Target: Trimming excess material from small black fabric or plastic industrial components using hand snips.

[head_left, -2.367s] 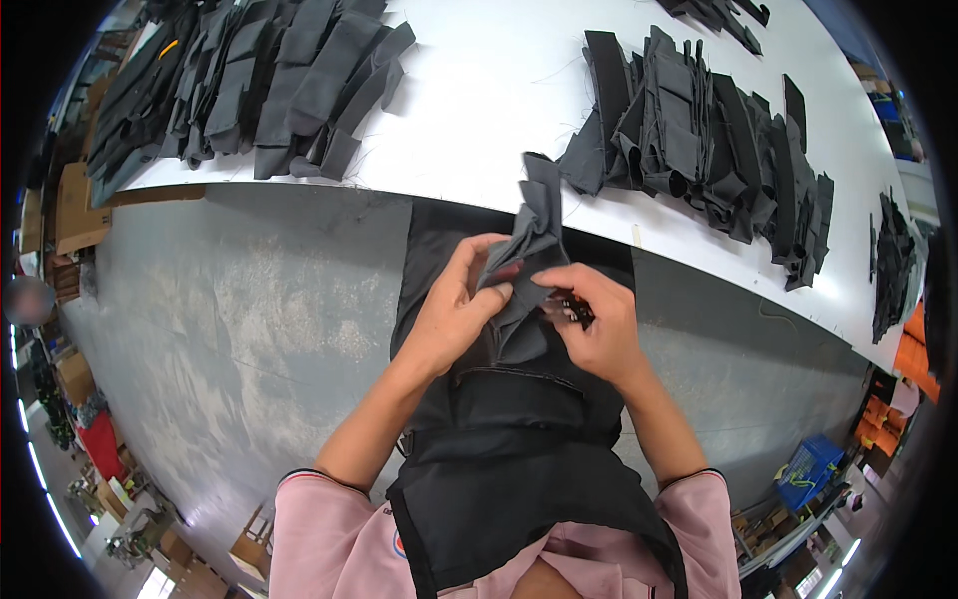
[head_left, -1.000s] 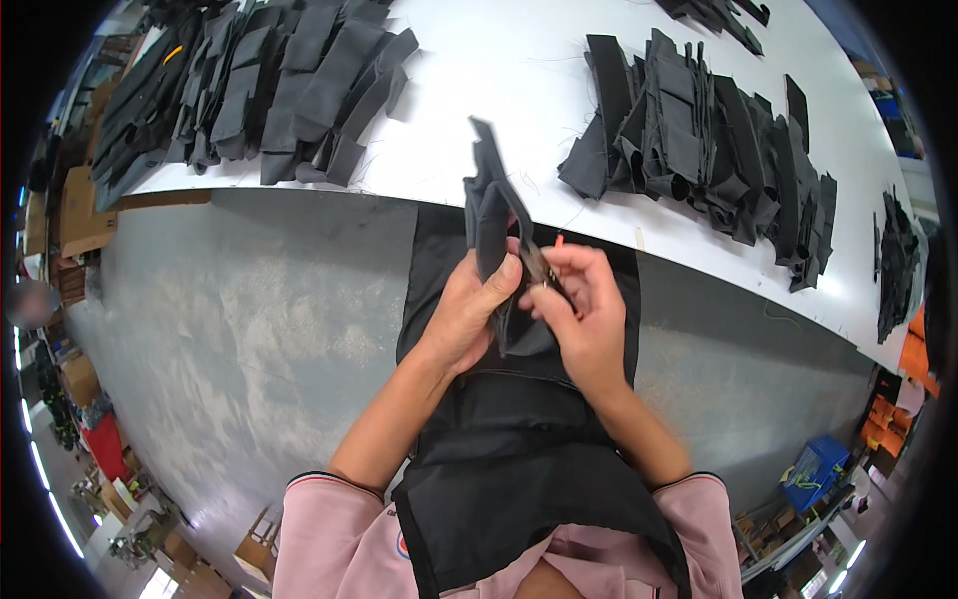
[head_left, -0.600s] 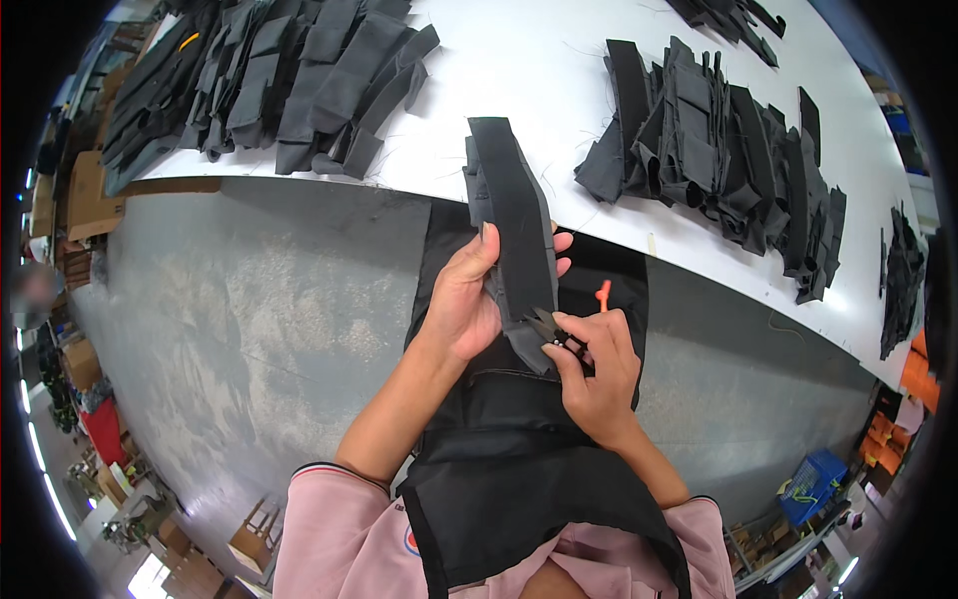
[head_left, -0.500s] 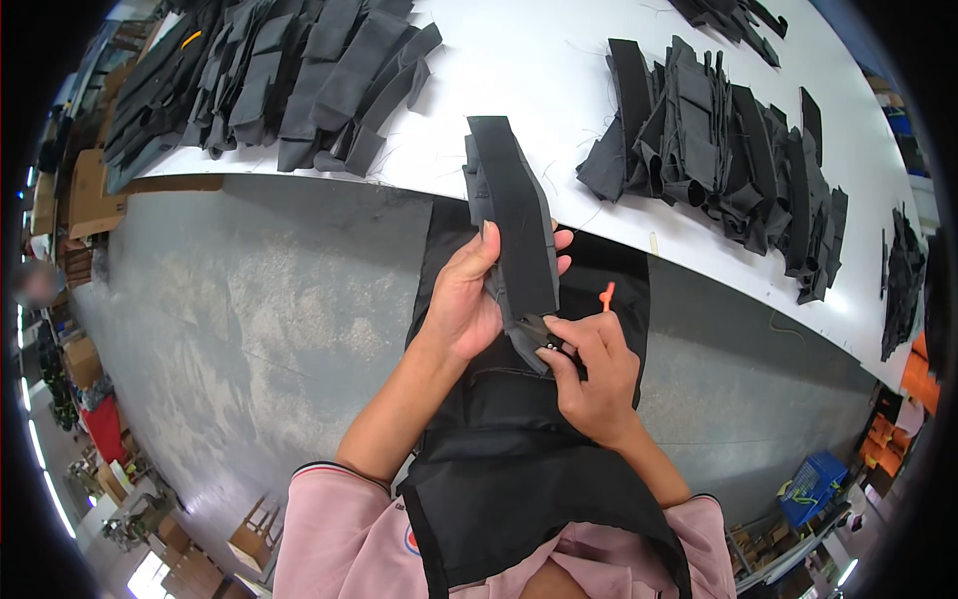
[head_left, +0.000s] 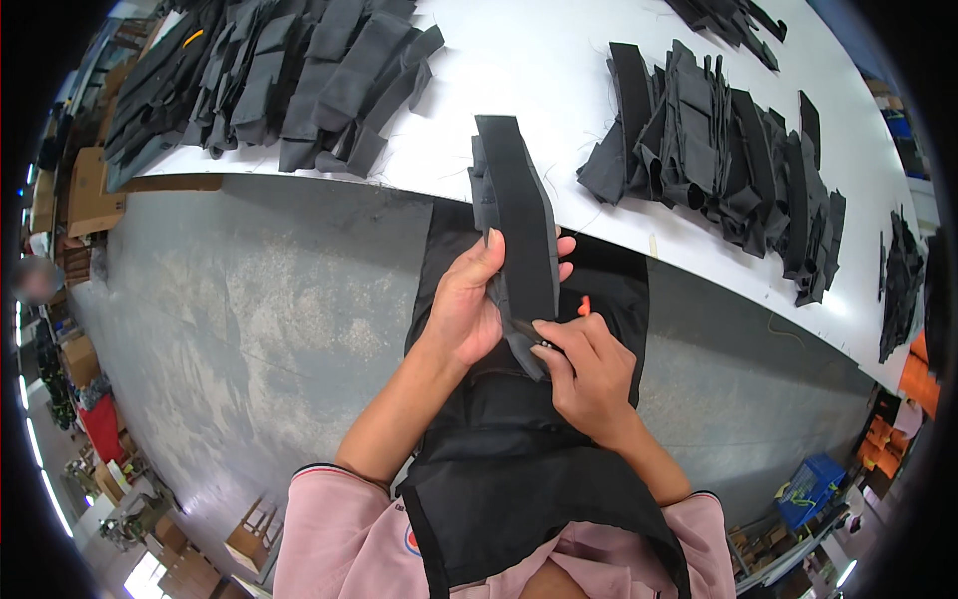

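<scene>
It is a textile workshop. Piles of dark grey fabric strips [head_left: 689, 130] lie on a wide white desk [head_left: 519, 60]. Brown cardboard boxes [head_left: 92, 190] stand nearby.

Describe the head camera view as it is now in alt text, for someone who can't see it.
A person's left hand holds a dark fabric strip while the right hand holds small snips near its lower end. Beyond them, piles of dark fabric lie on a white table.

dark strip [head_left: 523, 215] now straight, earlier bunched up
</scene>
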Action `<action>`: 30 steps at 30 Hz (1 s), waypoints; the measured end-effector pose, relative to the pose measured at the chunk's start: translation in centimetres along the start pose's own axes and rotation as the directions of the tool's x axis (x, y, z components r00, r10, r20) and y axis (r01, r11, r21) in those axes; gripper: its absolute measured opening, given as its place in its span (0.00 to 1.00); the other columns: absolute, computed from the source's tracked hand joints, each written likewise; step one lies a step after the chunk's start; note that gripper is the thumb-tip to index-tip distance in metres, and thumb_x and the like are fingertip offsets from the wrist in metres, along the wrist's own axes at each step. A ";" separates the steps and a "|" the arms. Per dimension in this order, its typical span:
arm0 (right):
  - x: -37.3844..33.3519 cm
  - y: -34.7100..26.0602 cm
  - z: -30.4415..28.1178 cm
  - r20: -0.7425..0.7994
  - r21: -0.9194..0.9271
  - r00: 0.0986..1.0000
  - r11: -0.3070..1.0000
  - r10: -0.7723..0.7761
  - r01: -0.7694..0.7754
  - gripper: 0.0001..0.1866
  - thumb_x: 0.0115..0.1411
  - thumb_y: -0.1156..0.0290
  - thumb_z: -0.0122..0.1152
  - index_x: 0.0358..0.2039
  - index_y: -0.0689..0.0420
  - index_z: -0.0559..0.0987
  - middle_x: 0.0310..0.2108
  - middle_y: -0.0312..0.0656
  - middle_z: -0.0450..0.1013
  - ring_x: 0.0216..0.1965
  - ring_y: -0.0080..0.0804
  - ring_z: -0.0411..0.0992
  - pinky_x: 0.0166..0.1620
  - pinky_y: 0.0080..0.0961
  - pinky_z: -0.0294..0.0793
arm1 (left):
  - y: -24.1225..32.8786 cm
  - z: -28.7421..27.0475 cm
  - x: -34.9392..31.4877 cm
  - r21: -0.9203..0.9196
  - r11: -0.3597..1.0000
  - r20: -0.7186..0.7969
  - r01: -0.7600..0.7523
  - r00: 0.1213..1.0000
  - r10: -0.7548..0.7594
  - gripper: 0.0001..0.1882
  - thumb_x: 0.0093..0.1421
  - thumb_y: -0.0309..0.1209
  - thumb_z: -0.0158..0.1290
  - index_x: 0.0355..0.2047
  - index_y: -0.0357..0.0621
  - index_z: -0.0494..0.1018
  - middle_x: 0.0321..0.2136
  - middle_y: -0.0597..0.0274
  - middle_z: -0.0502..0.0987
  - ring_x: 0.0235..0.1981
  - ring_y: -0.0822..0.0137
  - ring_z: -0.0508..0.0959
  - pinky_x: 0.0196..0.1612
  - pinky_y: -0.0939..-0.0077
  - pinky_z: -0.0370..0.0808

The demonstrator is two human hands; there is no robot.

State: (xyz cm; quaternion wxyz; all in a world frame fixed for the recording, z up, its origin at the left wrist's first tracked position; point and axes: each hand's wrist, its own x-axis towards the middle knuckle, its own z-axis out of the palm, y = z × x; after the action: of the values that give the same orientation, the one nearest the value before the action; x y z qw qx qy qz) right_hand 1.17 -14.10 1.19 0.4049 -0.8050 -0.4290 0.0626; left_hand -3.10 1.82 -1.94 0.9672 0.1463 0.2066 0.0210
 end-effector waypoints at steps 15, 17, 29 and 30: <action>3.2 1.7 0.0 -0.085 0.002 0.996 1.000 -0.018 0.018 0.14 0.43 0.79 0.66 0.34 0.58 0.79 0.26 0.38 0.69 0.28 0.35 0.68 0.30 0.28 0.68 | -0.5 -0.1 -0.4 0.001 1.000 0.028 -0.021 0.999 0.021 0.22 0.68 0.36 0.38 0.56 0.33 0.59 0.59 0.44 0.60 0.55 0.55 0.69 0.57 0.60 0.68; 3.2 1.8 0.1 -0.091 -0.015 0.995 0.999 -0.034 0.032 0.14 0.42 0.79 0.66 0.34 0.58 0.79 0.25 0.38 0.69 0.27 0.35 0.68 0.30 0.28 0.68 | -0.5 -0.1 -0.3 -0.012 1.000 0.026 -0.009 1.000 0.009 0.22 0.68 0.37 0.38 0.56 0.33 0.59 0.59 0.44 0.60 0.55 0.55 0.69 0.57 0.60 0.68; 2.7 2.1 -0.5 -0.108 0.018 0.994 1.000 -0.024 0.026 0.14 0.41 0.81 0.66 0.33 0.58 0.80 0.24 0.38 0.69 0.25 0.35 0.67 0.29 0.26 0.67 | -0.5 -0.3 -0.5 0.132 0.991 -0.118 -0.021 0.992 0.037 0.22 0.65 0.37 0.44 0.52 0.31 0.64 0.51 0.45 0.70 0.47 0.59 0.75 0.52 0.66 0.72; 2.5 2.0 -0.7 -0.138 0.049 0.990 0.999 0.001 0.006 0.15 0.41 0.81 0.66 0.33 0.58 0.80 0.24 0.39 0.69 0.26 0.35 0.67 0.29 0.26 0.67 | -0.3 -0.6 -0.7 0.190 0.982 -0.166 -0.013 0.985 0.046 0.21 0.65 0.37 0.45 0.51 0.32 0.66 0.47 0.46 0.73 0.46 0.60 0.76 0.51 0.67 0.73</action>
State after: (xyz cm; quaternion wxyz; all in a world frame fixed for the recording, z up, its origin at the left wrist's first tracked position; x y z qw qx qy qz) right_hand 4.31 -13.28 0.89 0.4533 -0.7968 -0.3992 0.0169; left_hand -4.00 1.66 -2.23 0.9276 0.2377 0.2869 0.0281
